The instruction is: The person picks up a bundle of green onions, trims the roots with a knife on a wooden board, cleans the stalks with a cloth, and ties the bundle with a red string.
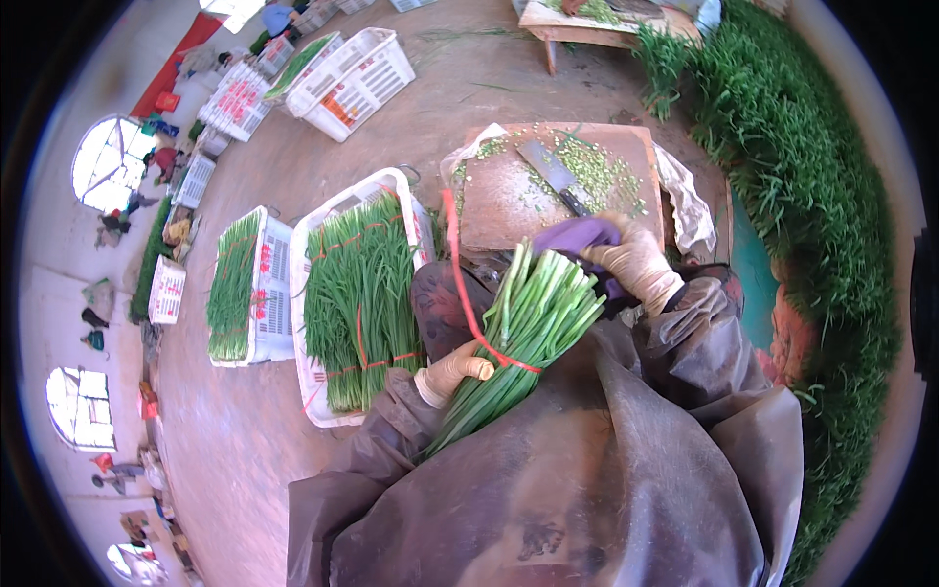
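My left hand [456, 373], in a pale glove, grips a bunch of green stalks [546, 304], which look like garlic chives or young garlic. A red tape [517, 363] circles the bunch, and one long end of it sticks up. The pale stalk ends point away from me, and the leaves lie against my brown apron [513, 499]. My right hand [638, 260], gloved too, is closed around a purple cloth [576, 233] right beside the stalk ends. Beyond it a cleaver [546, 165] lies flat on a wooden chopping board [499, 202] strewn with chopped stalk bits [598, 165].
To the left stand a white plastic crate [299, 293] of tied green bunches and a second crate [271, 286]. Another crate [359, 88] is farther off. A long heap of loose greens [799, 147] runs along the right. A low wooden bench [579, 33] stands ahead. People are in the background.
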Demonstrator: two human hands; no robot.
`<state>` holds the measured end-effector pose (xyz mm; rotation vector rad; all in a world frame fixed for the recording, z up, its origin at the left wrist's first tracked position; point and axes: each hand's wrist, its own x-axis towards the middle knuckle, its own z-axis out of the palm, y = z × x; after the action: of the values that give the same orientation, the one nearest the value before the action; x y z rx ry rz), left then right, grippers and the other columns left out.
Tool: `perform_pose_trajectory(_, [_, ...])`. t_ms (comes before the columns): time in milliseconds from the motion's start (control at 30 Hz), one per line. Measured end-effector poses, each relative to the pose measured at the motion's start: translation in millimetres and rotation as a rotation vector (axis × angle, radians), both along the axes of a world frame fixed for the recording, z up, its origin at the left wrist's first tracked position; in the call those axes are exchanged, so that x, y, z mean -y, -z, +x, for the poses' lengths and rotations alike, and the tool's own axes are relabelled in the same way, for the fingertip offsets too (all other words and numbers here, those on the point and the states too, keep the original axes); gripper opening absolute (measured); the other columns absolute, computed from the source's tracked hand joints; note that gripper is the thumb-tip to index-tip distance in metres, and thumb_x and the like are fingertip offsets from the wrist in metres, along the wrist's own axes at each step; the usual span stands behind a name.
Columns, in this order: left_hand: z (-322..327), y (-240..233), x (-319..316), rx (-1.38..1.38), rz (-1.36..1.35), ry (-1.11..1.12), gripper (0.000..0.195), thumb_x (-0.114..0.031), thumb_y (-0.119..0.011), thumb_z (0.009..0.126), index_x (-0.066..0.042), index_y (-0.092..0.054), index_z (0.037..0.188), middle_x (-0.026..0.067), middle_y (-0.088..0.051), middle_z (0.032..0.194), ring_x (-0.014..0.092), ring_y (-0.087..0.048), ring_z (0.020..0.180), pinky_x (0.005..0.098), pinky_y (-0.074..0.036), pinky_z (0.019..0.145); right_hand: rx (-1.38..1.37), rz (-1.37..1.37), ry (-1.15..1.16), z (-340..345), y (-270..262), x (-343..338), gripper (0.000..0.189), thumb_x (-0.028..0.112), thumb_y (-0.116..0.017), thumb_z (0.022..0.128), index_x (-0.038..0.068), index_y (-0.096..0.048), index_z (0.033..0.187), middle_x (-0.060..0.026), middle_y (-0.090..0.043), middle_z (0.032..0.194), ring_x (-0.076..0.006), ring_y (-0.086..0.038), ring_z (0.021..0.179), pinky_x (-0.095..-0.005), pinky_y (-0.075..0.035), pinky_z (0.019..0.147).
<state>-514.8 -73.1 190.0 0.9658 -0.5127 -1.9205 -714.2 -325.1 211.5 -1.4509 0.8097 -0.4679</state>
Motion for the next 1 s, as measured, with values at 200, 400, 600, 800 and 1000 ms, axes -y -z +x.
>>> perform_pose_trajectory(200, [20.5,-34.9,17.2,0.322,-0.023,0.012,0.078,-0.015,-0.081,0.073,0.000,-0.044,0.140,0.0041,-0.059,0.125,0.014,-0.054,0.113,0.0312,-0.041,0.103,0.301,-0.829,-0.300,3.2,-47.1,-26.2,0.062,0.011,-0.075,0.076,0.010,-0.056,0.135,-0.0154,-0.061,0.123,-0.0294,-0.059,0.114,-0.0363,-0.046,0.099])
perform_pose_trajectory(400, [30.3,-55.8,14.9,1.175,-0.111,0.162,0.098,-0.034,-0.085,0.065,0.003,-0.037,0.143,0.0196,-0.059,0.130,0.028,-0.056,0.121,0.0339,-0.040,0.105,-0.132,-0.264,0.056,4.8,20.2,28.3,0.037,-0.001,-0.060,0.088,0.009,-0.064,0.124,-0.0094,-0.070,0.116,-0.0168,-0.066,0.091,-0.0282,-0.053,0.079])
perform_pose_trajectory(600, [20.3,-57.9,6.3,1.644,-0.240,0.228,0.108,-0.044,-0.081,0.064,-0.002,-0.030,0.149,0.0237,-0.058,0.127,0.035,-0.057,0.118,0.0399,-0.047,0.097,0.138,-0.974,-0.251,15.0,-63.2,-48.9,0.044,0.010,-0.077,0.076,0.022,-0.068,0.117,-0.0031,-0.066,0.096,-0.0240,-0.064,0.094,-0.0339,-0.054,0.087])
perform_pose_trajectory(800, [8.7,-51.1,-5.2,1.580,-0.288,0.130,0.106,-0.040,-0.082,0.063,-0.003,-0.031,0.149,0.0207,-0.058,0.128,0.033,-0.057,0.119,0.0385,-0.047,0.097,-0.475,-0.974,-0.286,-5.7,30.5,13.6,0.031,0.014,-0.074,0.079,0.016,-0.070,0.110,-0.0093,-0.068,0.094,-0.0294,-0.065,0.091,-0.0390,-0.052,0.084])
perform_pose_trajectory(1000, [0.8,-50.9,-8.5,1.657,-0.308,0.027,0.103,-0.034,-0.083,0.065,-0.006,-0.032,0.150,0.0169,-0.060,0.121,0.031,-0.060,0.113,0.0370,-0.049,0.093,-0.083,-0.661,-0.112,-19.8,-23.0,-6.5,0.032,0.014,-0.074,0.080,0.012,-0.071,0.112,-0.0111,-0.068,0.101,-0.0287,-0.065,0.097,-0.0352,-0.051,0.086])
